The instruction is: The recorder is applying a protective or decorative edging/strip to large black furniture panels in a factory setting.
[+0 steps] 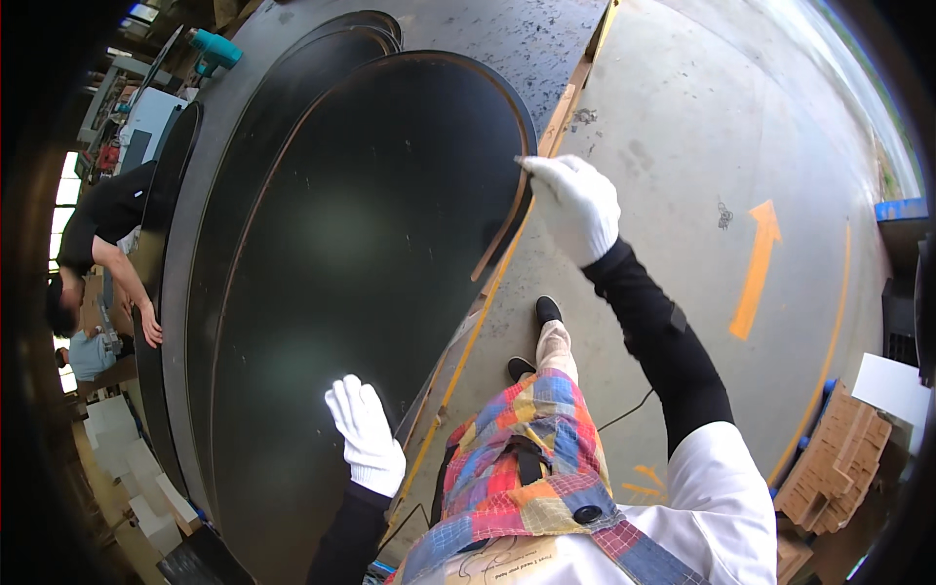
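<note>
A large black board with a rounded end (361,195) lies flat in front of me, and a thin brown strip or groove (283,156) follows its curved rim. My left hand (363,429), in a white glove, has its fingers stretched out over the near right part of the board; it holds nothing. At the board's right rim my right hand (577,203), also gloved in white, has its fingertips pinched together. A small dark tip sticks out from them beside the brown line, too small to name.
More black boards (258,107) lie under and beyond this one on a grey worktable (458,24). A teal heat gun (213,49) rests at the far left. A co-worker (102,219) bends over another black board (166,185). Stacked brown cardboard pieces (834,453) stand at right.
</note>
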Tool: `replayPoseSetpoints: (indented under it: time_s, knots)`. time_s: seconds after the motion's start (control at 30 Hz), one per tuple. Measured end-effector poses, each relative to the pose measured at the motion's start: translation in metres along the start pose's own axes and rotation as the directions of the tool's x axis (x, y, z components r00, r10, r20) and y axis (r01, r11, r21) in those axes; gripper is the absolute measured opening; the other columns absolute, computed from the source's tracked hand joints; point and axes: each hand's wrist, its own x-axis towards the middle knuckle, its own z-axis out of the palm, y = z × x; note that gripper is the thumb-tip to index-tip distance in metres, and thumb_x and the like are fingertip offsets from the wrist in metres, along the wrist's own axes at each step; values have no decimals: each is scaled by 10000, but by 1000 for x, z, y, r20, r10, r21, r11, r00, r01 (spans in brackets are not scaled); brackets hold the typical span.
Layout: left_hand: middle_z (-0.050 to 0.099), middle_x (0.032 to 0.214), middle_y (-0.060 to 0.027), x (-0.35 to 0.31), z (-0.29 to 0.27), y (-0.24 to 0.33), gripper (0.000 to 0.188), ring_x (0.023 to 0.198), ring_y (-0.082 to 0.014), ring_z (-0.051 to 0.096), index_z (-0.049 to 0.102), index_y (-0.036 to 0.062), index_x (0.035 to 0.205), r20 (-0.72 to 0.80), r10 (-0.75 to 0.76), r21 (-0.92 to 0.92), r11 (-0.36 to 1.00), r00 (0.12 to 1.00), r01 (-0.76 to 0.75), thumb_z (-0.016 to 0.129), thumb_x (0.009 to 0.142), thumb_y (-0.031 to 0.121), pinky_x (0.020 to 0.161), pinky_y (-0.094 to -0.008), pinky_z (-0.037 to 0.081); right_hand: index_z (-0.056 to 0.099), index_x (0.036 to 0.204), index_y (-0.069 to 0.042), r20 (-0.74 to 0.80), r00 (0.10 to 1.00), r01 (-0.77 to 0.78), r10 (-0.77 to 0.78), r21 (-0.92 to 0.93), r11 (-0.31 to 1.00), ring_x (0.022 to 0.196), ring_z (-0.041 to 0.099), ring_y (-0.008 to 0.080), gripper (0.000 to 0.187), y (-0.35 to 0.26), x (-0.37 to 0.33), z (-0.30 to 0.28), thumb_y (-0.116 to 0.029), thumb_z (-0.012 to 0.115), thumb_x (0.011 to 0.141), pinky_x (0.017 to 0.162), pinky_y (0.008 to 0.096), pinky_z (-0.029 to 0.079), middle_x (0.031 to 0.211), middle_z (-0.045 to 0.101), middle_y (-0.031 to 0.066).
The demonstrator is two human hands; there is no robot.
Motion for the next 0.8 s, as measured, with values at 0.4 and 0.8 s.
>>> replayPoseSetpoints:
  time_s: [0.4, 0.8]
  knots:
    - [243, 1521, -305, 26, -4, 4, 887, 1434, -500, 181, 258, -86, 1457, -34, 10, -14, 1000, 999, -10, 548, 619, -79, 1184, -585, 134, 704, 1013, -106, -56, 996, -72, 65, -118, 990, 726, 646, 280, 235, -3, 2, 8, -60, 679, 784, 644, 355, 517, 801, 653, 102]
    - [286, 1505, -282, 25, -4, -4, 819, 1422, -486, 229, 305, -82, 1439, -123, 35, 27, 999, 992, -32, 527, 650, -73, 1179, -565, 189, 715, 1007, -142, 184, 983, 75, -12, -342, 937, 640, 631, 288, 224, 0, 25, -10, -116, 620, 806, 553, 396, 506, 684, 585, 107]
